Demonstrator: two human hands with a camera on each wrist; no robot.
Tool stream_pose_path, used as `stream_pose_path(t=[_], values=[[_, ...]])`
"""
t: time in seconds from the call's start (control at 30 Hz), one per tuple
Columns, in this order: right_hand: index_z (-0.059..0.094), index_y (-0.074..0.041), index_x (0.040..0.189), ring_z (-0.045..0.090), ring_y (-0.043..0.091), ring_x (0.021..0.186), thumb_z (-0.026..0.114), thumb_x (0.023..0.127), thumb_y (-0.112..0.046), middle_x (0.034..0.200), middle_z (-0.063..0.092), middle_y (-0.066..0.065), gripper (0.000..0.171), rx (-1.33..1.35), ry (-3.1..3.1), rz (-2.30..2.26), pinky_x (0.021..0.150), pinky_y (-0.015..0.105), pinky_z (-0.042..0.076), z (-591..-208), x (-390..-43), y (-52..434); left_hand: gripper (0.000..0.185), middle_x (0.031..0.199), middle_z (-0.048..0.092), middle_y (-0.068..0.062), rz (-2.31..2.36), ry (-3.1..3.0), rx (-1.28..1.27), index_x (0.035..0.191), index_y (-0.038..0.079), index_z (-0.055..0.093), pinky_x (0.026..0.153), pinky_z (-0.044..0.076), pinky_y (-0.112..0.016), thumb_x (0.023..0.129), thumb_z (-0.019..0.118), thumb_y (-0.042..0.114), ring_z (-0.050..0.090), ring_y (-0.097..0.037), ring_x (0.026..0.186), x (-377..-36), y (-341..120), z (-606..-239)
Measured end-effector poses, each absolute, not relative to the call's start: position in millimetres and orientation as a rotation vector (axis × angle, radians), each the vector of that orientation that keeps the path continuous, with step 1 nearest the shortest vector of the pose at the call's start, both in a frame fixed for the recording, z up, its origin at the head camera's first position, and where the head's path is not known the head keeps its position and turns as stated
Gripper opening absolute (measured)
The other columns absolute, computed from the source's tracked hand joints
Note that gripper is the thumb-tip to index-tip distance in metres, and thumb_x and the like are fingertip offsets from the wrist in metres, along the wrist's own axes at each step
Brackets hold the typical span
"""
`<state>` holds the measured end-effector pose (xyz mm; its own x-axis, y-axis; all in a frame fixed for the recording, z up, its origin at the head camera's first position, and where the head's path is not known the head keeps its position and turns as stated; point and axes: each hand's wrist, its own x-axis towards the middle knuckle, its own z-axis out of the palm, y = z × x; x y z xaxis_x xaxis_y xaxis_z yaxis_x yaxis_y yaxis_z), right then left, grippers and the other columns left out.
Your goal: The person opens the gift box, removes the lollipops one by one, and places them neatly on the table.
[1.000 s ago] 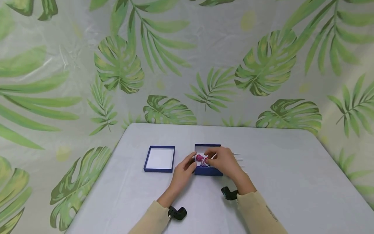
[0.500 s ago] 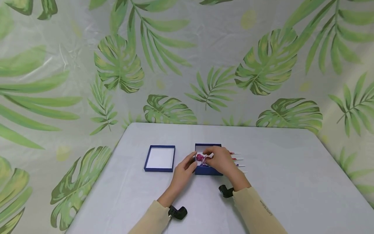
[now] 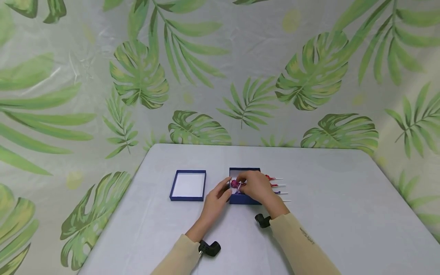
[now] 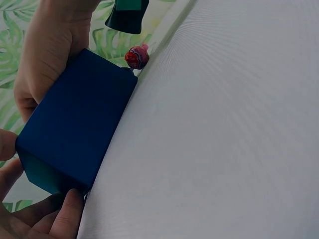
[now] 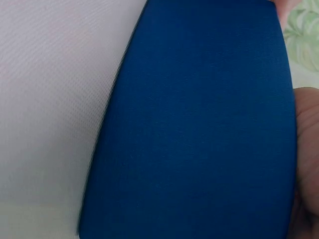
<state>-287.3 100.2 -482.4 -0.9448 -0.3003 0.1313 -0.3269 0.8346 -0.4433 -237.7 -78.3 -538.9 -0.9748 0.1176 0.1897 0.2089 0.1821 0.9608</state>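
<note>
hands are seen at a small dark blue box [image 3: 245, 198] near the middle of a pale grey table [image 3: 343, 214]. the left hand [image 3: 217, 198] is laid against the box's left wall, its fingers fairly straight and its thumb touching the near corner; in the left wrist view the fingertips [image 4: 67, 219] are pressed against the box's lower edge, with nothing curled round it. the right hand [image 3: 256, 187] is reached over the open top of the box, fingers bent downward at a pink-wrapped lollipop [image 3: 235, 184] that lies inside the box; whether the sweet is actually pinched or only touched cannot be told, as the fingertips are hidden by the hand itself. the right wrist view is filled almost wholly by the box's blue side wall [image 5: 199, 124].

just to the right of the box, four more lollipops [image 3: 275, 189] are laid in a row on the table, their white sticks pointing right; one wrapped head [image 4: 136, 56] is caught in the left wrist view beyond the box's far corner. well to the left of the box, the matching blue lid [image 3: 188, 185] is set down with its white inside facing up. a wall covering printed with green leaves [image 3: 137, 76] is hung behind the table.
</note>
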Motion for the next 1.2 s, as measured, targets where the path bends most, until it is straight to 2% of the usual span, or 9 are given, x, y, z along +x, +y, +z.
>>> stream_pose_path(t=[0.3,0.63,0.9,1.2], values=[[0.079,-0.022,0.094,0.062,0.015,0.077,0.083,0.081,-0.014,0.088,0.071,-0.004,0.016,0.510,-2.960,0.713,0.066,0.037,0.052,-482,-290,99,0.046,0.144,0.052,-0.022,-1.986,-2.368,-0.319,0.149,0.014,0.050,0.098,0.053,-0.039,0.104,0.056,0.013,0.054,-0.033,0.130,-236,-77,-531],[0.079,-0.023,0.090,0.058,0.013,0.073,0.083,0.082,-0.011,0.084,0.067,-0.007,0.014,0.528,-2.932,0.877,0.063,0.031,0.050,-482,-287,104,0.045,0.144,0.056,-0.012,-1.951,-2.360,-0.317,0.148,0.024,0.053,0.099,0.052,-0.037,0.104,0.058,0.022,0.055,-0.027,0.130,-235,-78,-537],[0.078,-0.017,0.084,0.056,0.015,0.067,0.081,0.083,-0.010,0.072,0.063,-0.008,0.008,0.603,-2.938,1.065,0.059,0.030,0.050,-475,-283,113,0.045,0.143,0.057,-0.010,-1.941,-2.360,-0.333,0.149,0.023,0.053,0.099,0.051,-0.034,0.104,0.057,0.022,0.056,-0.024,0.129,-236,-77,-538],[0.079,-0.010,0.087,0.059,0.012,0.067,0.081,0.086,-0.012,0.073,0.066,-0.009,0.003,0.649,-2.965,1.099,0.061,0.029,0.051,-472,-280,114,0.045,0.143,0.056,-0.015,-1.937,-2.350,-0.327,0.148,0.021,0.052,0.101,0.051,-0.040,0.104,0.057,0.019,0.055,-0.029,0.130,-235,-77,-534]])
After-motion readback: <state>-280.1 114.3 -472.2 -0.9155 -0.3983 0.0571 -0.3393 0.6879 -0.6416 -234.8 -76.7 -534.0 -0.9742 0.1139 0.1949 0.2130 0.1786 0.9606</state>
